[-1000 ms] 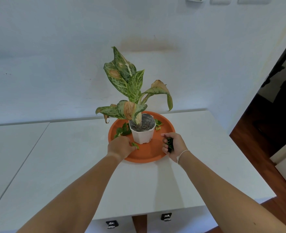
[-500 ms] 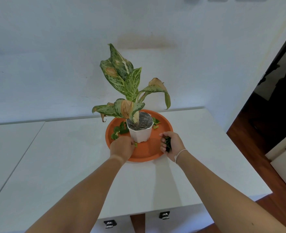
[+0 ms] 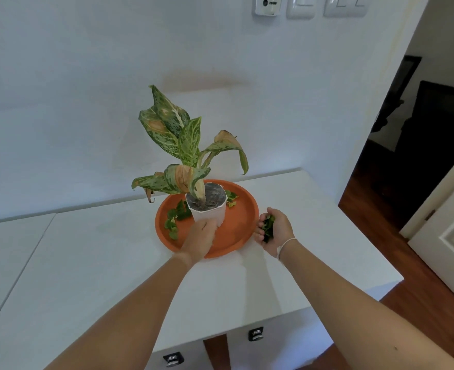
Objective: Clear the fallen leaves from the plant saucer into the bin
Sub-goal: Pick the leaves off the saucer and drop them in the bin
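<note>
An orange saucer (image 3: pixel 240 228) sits on the white table and carries a white pot (image 3: pixel 211 213) with a speckled green plant (image 3: pixel 183 137). Several small fallen leaves (image 3: pixel 173 221) lie on the saucer's left side, and a few more (image 3: pixel 231 198) lie behind the pot on the right. My left hand (image 3: pixel 200 237) reaches down onto the saucer at the pot's front base, its fingertips hidden beneath it. Just off the saucer's right rim, my right hand (image 3: pixel 277 232) grips a bunch of dark green leaves (image 3: pixel 268 227). No bin is in view.
The white table (image 3: pixel 100 263) stands against a white wall, and its right edge ends close to my right hand. Beyond it are a wooden floor (image 3: pixel 380 209) and a dark doorway (image 3: pixel 420 124). Wall switches (image 3: pixel 300 6) sit high above the plant.
My left hand has slid forward to the pot's base, covering the small leaf that lay by its fingertips. My right hand has drifted right, off the saucer's rim, still holding its leaves.
</note>
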Demonstrator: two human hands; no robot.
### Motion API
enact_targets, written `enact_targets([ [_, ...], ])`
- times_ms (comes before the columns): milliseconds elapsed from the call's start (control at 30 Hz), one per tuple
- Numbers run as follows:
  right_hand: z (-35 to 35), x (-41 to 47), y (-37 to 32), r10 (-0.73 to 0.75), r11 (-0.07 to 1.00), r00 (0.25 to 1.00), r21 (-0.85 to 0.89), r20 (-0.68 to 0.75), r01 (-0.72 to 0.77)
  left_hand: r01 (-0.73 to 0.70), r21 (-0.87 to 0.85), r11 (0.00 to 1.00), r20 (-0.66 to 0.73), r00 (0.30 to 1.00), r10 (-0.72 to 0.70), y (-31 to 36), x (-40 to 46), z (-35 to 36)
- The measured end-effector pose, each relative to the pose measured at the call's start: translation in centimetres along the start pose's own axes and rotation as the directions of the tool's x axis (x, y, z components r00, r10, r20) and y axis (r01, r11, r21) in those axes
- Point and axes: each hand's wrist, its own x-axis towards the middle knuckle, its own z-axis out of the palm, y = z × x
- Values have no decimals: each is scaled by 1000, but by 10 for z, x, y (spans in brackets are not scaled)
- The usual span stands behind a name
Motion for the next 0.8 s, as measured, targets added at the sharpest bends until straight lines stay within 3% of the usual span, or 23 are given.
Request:
enact_targets([
  [200, -44, -23, -20, -51, 992, 996, 113, -69, 58, 118, -355, 927, 40, 993, -111, 30, 0, 53],
  [333, -89, -47, -42, -103, 971, 982, 199, -157, 134, 245, -478, 844, 230, 962, -149, 62, -10, 109],
  [633, -220, -120, -82, -275, 848, 910, 368, -311, 382, 330, -399, 856, 552, 831, -64, 116, -57, 248],
  [800, -291, -154, -77, -285, 771, 865, 437, -413, 463, 398, -301, 866, 667, 738, -107, 126, -85, 317],
])
